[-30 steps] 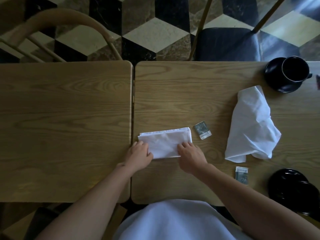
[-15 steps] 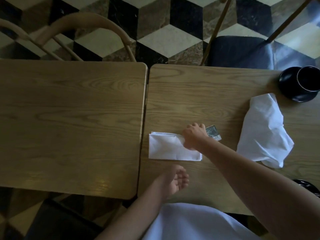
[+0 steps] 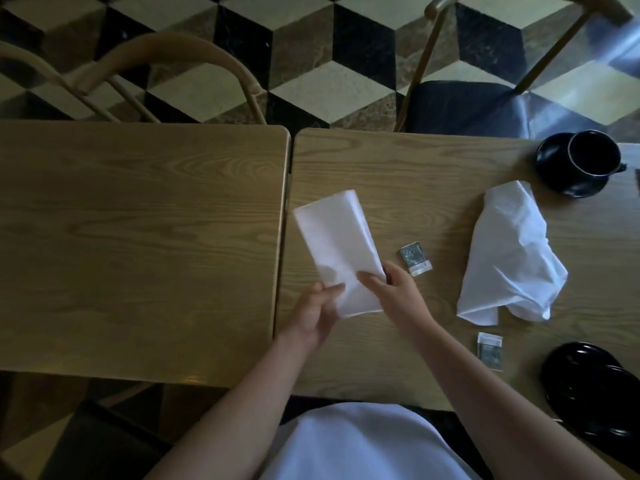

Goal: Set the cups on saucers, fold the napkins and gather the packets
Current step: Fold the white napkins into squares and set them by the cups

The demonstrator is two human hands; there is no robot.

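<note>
Head cam, looking down: both hands are holding the folded napkin (image 3: 337, 251) up off the wooden surface (image 3: 398, 174). The left hand (image 3: 317, 311) is gripping its near left corner, the right hand (image 3: 394, 292) is pinching the near right edge, thumb on top. It's thin white cloth, so I'm guessing super light and floppy. It'll probably unfold if it's only held by one corner, so grabbing across the folded edges looks smart. The second napkin (image 3: 512, 254) is lying crumpled to the right, not folded yet. Two small packets (image 3: 415, 259) (image 3: 489, 351) are sitting loose on the surface, well apart. Far right, a black cup (image 3: 594, 154) is sitting on its saucer (image 3: 550, 164); can't tell if anything's inside. More black crockery (image 3: 595, 386) is at the near right.
</note>
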